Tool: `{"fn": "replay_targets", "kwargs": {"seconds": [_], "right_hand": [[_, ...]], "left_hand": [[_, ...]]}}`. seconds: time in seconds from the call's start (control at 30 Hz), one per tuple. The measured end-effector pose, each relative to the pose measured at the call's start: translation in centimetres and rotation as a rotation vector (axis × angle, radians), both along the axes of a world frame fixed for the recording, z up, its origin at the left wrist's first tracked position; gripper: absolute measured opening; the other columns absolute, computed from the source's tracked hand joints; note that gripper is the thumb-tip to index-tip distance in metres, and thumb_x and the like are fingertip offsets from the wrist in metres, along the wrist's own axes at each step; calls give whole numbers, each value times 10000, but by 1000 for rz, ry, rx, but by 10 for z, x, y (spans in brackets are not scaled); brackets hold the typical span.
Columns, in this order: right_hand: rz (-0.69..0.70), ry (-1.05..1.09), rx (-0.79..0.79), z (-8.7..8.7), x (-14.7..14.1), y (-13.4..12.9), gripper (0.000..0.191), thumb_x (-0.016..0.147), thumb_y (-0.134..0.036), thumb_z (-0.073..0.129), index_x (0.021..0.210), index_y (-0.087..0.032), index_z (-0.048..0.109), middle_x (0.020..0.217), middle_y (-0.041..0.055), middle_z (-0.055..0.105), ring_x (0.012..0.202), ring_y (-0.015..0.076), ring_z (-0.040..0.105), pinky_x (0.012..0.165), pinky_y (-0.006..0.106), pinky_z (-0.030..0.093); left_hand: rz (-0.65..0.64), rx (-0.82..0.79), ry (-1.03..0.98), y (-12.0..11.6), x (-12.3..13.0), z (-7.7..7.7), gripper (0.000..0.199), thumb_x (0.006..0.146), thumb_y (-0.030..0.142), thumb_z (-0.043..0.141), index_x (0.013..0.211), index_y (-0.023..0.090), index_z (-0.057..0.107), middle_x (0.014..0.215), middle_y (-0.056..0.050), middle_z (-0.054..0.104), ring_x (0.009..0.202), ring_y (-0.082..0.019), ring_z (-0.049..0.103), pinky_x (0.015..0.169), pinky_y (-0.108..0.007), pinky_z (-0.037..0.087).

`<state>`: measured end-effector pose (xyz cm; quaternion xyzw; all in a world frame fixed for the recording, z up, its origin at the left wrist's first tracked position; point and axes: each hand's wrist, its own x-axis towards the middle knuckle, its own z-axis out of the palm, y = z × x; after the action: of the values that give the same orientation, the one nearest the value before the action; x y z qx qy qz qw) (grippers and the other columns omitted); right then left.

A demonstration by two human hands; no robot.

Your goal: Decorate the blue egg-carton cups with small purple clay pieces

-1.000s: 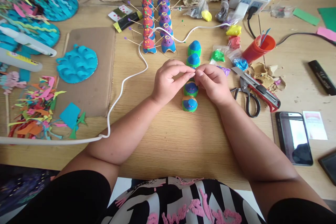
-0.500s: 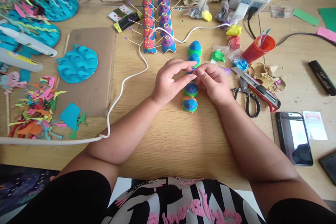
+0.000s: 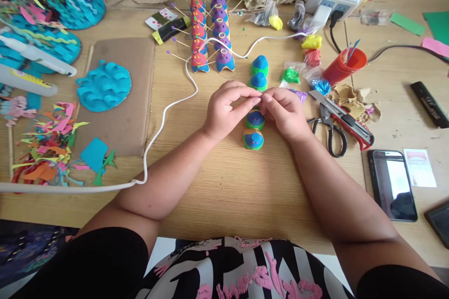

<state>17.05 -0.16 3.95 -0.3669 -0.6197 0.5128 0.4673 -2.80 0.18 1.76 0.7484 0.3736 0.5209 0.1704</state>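
My left hand point(image 3: 228, 110) is closed in a pinch, thumb and forefinger together. Its fingertips meet those of my right hand point(image 3: 283, 110), which pinches too; whatever is between them is too small to make out. Below and behind the fingers runs a row of blue-and-green clay-covered egg-carton cups. The far cup point(image 3: 259, 65) and the one nearer point(image 3: 258, 81) show plain blue tops. Small faces mark the lower cup point(image 3: 255, 119) and the nearest cup point(image 3: 253, 139). My hands partly cover the middle of the row. Beside my right hand lies a packet of purple clay point(image 3: 300, 96).
Scissors point(image 3: 330, 133) and a red utility knife point(image 3: 347, 119) with its blade out lie right of my right hand. A white cord point(image 3: 164, 117) crosses the table. Red and purple cup figures point(image 3: 224, 58) with sticks stand behind. A phone point(image 3: 393, 184) lies right.
My left thumb and forefinger have closed together, where they were apart with a tiny purplish bit between the hands. Both hands stay over the row of cups.
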Motion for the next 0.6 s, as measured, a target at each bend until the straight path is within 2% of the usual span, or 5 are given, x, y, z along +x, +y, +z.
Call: {"fn": "replay_targets", "kwargs": {"seconds": [0.37, 0.6], "right_hand": [[-3, -1, -12, 1, -1, 0, 652, 915, -838, 758, 734, -220, 655, 646, -13, 576, 590, 112, 441, 526, 271, 345], [34, 86, -70, 0, -4, 0, 589, 826, -768, 902, 833, -219, 691, 674, -33, 600, 606, 102, 475, 551, 255, 383]], "left_hand": [[33, 48, -13, 0, 0, -2, 277, 1118, 486, 711, 1035, 248, 828, 984, -23, 826, 962, -166, 779, 949, -331, 638], [28, 44, -9, 0, -1, -3, 308, 1134, 496, 675, 1065, 257, 856, 1003, -26, 833, 986, -169, 796, 957, -334, 660]]}}
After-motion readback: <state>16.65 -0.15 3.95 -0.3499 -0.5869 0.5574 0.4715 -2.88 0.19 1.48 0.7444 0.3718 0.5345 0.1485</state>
